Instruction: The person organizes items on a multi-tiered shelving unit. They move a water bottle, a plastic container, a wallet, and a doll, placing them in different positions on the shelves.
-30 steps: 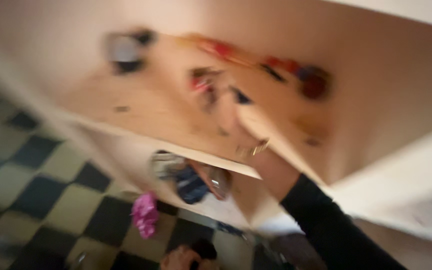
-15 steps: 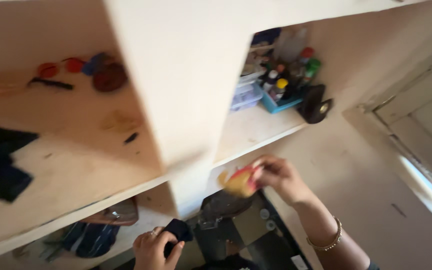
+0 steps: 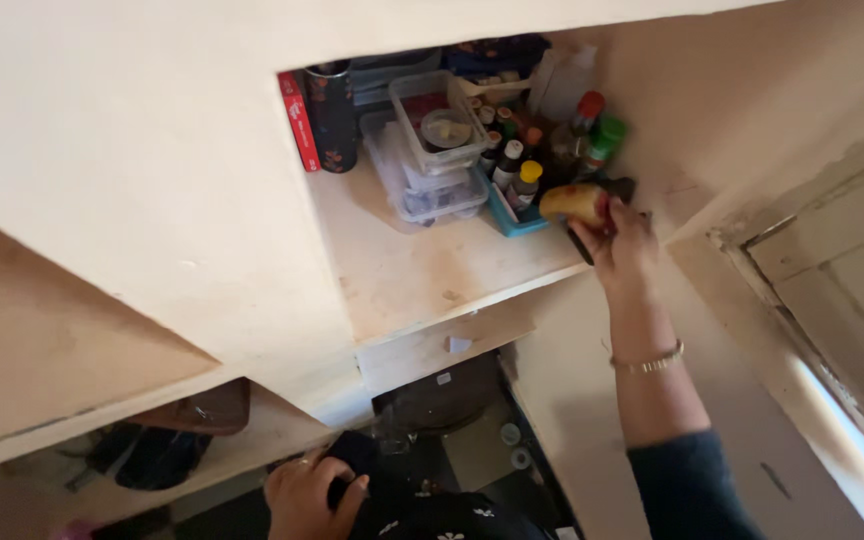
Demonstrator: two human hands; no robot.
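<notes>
Head view: your right hand (image 3: 620,240) is raised to the far right of the shelf (image 3: 422,270), its grip pinching a yellow object (image 3: 572,203) with a red patch. The object sits at the shelf's right end, just beside the blue tray of small bottles (image 3: 512,185) and touching or nearly touching a dark item (image 3: 620,188) behind your fingers. The risk is a nudge: those bottles stand upright and crowded, so a sideways sweep of your knuckles could tip one, and the stacked clear plastic boxes (image 3: 432,165) just to the left could shift too. If your pinch loosens before the object rests on the shelf, it could drop off the near edge. Your left hand (image 3: 307,495) is low and near, grip pressed around a dark cloth (image 3: 354,458); its loose end hangs near clutter below and could snag.
</notes>
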